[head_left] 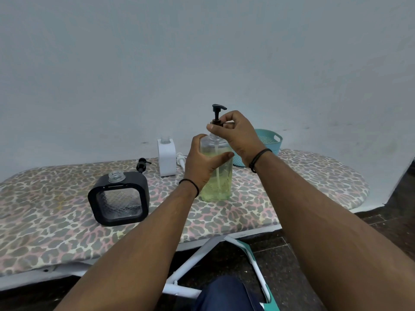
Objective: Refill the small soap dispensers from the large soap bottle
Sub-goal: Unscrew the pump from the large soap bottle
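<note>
The large clear bottle of yellow-green soap stands upright on the ironing board. My left hand wraps around its body. My right hand pinches the collar of its black pump, which is raised a little above the neck with its tube still inside. To the left stands a square black dispenser, clear and open at the neck, with its black pump lying behind it. A white dispenser stands farther back without a pump, and its white pump lies beside it.
A teal perforated basket sits behind my right wrist by the wall. The board has a leopard-print cover; its white legs and the dark floor show below, near my knee.
</note>
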